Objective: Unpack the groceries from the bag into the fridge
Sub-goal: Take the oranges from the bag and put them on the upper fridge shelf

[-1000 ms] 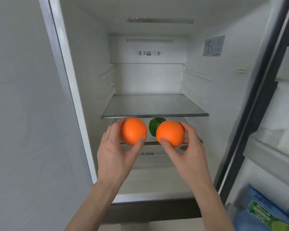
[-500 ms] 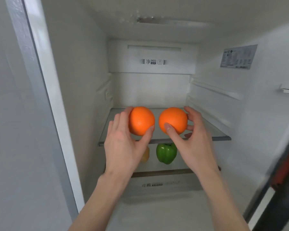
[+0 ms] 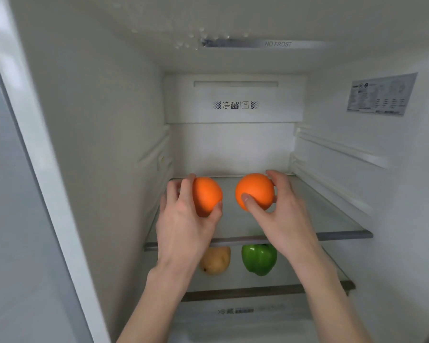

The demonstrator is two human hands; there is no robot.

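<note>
Head view looks into an open fridge, where two arms reach over the upper glass shelf. Left hand curls its fingers and thumb round the left orange; right hand holds the right orange between thumb in front and fingers behind. Both fruits sit low over the middle of that shelf, side by side and apart from each other, toward the back half; whether they already touch the glass I cannot tell.

On the shelf below lie a green bell pepper and, just beside it to the left, a yellowish fruit (possibly a pear, partly hidden by the left wrist). So, by my judgement, at least two groceries are already stowed, two more are on the point of being set down, and the fingers have yet to let go. The bag is out of sight, so what is left in it cannot be told.

The oranges are near round, so no long axis or pointing direction shows; no stem end is visible. The pepper seems to stand with its lobed end downward
</note>
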